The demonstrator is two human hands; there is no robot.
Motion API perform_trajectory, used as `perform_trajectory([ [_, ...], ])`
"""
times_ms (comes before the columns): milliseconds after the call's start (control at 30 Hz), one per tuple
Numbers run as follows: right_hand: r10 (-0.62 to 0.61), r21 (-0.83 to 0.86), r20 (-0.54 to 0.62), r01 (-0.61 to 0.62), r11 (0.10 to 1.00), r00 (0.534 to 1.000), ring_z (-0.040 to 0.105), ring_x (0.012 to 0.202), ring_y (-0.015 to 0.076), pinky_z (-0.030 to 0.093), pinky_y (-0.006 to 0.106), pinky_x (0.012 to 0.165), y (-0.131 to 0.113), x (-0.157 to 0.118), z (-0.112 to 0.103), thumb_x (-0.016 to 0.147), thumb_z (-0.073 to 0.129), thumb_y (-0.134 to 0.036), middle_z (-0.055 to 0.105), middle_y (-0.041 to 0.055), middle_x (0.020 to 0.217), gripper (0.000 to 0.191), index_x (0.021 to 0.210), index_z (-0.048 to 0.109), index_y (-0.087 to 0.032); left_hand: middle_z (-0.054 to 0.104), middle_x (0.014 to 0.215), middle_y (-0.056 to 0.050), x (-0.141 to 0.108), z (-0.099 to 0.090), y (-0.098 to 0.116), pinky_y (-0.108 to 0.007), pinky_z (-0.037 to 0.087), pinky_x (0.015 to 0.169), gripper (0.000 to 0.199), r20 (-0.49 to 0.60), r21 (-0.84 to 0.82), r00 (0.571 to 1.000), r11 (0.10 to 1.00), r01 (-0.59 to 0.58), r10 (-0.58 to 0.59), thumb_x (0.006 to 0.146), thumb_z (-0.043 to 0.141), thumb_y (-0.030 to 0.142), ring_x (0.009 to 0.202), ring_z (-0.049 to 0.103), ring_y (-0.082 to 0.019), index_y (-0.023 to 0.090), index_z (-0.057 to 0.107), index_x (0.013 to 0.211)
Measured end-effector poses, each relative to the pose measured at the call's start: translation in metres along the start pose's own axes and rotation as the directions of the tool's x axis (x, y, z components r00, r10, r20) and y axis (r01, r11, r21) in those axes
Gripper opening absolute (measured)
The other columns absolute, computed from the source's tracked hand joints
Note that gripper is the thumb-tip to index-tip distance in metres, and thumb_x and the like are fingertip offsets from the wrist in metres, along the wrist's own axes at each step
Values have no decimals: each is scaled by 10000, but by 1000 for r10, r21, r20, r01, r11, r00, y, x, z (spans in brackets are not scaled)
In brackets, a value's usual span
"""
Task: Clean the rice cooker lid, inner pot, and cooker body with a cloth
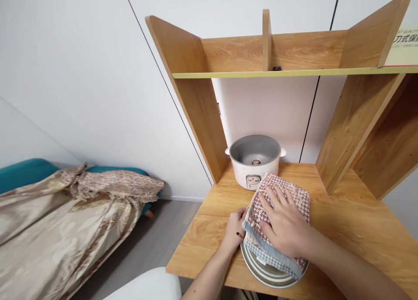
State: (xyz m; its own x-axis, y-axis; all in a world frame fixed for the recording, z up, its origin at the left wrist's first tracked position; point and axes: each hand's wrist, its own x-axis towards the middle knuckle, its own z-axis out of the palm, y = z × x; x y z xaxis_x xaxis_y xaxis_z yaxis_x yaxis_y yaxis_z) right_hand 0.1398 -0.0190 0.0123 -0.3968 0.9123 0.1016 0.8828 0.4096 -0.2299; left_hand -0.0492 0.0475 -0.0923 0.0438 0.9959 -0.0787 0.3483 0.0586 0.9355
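Note:
My right hand (284, 224) lies flat, fingers spread, on a folded cloth (298, 195) with a red-and-white and blue checked pattern. Under the cloth is a round metal piece (276, 279) with ringed bands, perhaps a lid or a dish; most of it is covered. At its left side, my left hand (235, 228) is closed with its fingers curled at the rim, the fingertips partly hidden by the cloth. Just behind the cloth stands a white rice cooker body (240, 171), its lid off and its grey inside bare, with a heating plate at the bottom.
The wooden desk (199, 230) carries a shelf (222, 56) with upright side boards. A small black object (277, 68) lies on the shelf, and a printed box (405, 45) stands at right. A white chair (160, 284) is at the front left, near a sofa with a patterned cover (107, 213).

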Motion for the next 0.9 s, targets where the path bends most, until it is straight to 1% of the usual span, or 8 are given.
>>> perform_trajectory([
  [100,-7,-2,5,7,1000,1000,132,1612,437,141,671,1288,1,0,1,1050,466,-485,178,167,1755,711,1665,346,-149,806,846,-153,0,-6,0,-388,495,775,425,62,175,996,982,-70,60,868,557,510,841,721,-351,167,767,729],
  [167,-2,-8,9,2,1000,1000,150,1610,438,147,675,1285,1,1,1,1043,480,-459,193,170,1753,702,1660,358,-148,806,865,-179,1,-10,0,-377,466,761,421,94,287,992,953,-102,78,901,510,468,857,736,-356,177,765,734],
  [300,4,7,9,-4,1000,1000,166,1610,428,154,654,1291,2,2,2,1051,466,-467,215,167,1752,685,1654,375,-152,792,836,-179,5,-16,-1,-334,434,740,287,153,460,984,876,-147,85,888,558,356,894,749,-328,199,746,739],
  [433,22,15,19,-22,1000,1000,144,1615,423,128,645,1295,4,4,5,1059,447,-497,198,165,1757,694,1661,360,-162,789,899,-164,14,-16,-4,-318,430,745,152,209,576,973,792,-201,95,833,601,231,886,734,-288,193,733,768],
  [533,31,24,31,-32,999,999,119,1620,420,95,642,1297,5,5,7,1063,428,-531,183,168,1759,714,1668,341,-163,785,935,-151,18,-14,-7,-311,429,744,108,232,632,967,740,-230,102,815,613,182,877,728,-272,187,718,795],
  [667,34,30,51,-36,999,998,119,1621,416,80,632,1301,5,7,7,1065,417,-536,181,167,1760,711,1666,347,-164,776,965,-140,19,-11,-11,-305,425,740,55,231,676,966,695,-245,117,859,640,221,894,723,-268,181,678,862],
  [800,31,29,51,-33,999,998,125,1621,413,80,627,1302,4,8,7,1065,419,-532,191,166,1759,709,1666,347,-164,752,947,-123,23,-13,-10,-300,421,727,49,237,691,963,674,-262,132,881,650,230,868,711,-256,182,642,880],
  [900,27,33,48,-29,999,998,126,1621,410,80,625,1301,4,8,8,1066,412,-541,183,167,1761,713,1668,343,-164,731,944,-108,34,-14,-7,-294,421,711,52,264,674,948,669,-313,177,905,632,226,829,695,-235,181,655,890],
])
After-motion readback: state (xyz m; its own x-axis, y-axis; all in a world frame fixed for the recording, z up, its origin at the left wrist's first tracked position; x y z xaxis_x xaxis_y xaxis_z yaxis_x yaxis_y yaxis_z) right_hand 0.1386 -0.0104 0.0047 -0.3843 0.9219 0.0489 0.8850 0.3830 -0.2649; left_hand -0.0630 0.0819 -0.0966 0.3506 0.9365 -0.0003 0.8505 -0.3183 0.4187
